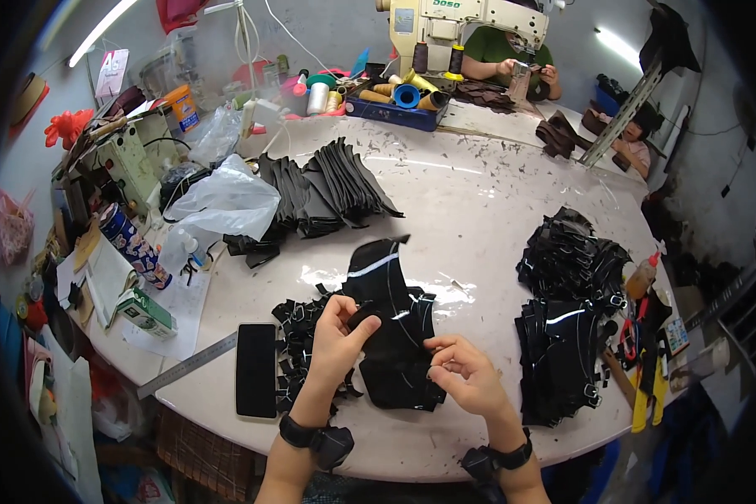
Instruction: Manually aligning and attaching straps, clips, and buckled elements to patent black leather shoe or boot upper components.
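— Black glossy leather piece [395,336] at table [479,202] centre, pinched by both hands: left hand [338,336] curled at nine o'clock of it, thumb on top; right hand [462,374] bent at four o'clock, fingertips gripping the edge.

— And counted?

— Two forearms up from six o'clock, one wrist strap each. One black phone [256,370] at nine o'clock. One steel ruler [185,365] beyond. Two glossy stacks [567,328] at three o'clock. One matte fan of strips [328,189] at eleven.

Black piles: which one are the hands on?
The front-centre pile, under left hand and right hand; fanned pile and right piles lie untouched.
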The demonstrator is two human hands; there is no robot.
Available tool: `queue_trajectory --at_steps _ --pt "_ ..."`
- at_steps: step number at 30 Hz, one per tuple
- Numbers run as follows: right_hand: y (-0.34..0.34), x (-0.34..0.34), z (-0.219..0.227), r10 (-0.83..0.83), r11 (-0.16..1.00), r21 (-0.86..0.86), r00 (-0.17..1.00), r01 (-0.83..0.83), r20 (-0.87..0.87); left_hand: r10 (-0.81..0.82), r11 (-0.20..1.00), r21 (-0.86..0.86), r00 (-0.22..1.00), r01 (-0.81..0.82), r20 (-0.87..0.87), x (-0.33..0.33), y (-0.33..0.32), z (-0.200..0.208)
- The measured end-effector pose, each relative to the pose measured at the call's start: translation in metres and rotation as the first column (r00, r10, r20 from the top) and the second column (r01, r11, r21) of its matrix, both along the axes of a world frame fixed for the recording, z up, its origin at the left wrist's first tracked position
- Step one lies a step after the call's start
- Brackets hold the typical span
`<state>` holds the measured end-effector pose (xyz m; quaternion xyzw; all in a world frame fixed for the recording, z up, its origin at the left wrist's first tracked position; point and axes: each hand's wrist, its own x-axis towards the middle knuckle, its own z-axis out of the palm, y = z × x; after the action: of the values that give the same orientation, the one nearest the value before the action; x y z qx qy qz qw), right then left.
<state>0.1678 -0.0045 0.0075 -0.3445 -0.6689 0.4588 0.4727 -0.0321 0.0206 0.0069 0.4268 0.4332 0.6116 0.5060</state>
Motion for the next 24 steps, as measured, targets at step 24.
queue_trajectory --at_steps 24 --pt "-0.004 0.005 0.01 -0.122 0.979 0.187 0.975 0.086 0.188 -0.4 0.914 0.022 0.907 0.406 -0.13 0.022 -0.017 0.012"
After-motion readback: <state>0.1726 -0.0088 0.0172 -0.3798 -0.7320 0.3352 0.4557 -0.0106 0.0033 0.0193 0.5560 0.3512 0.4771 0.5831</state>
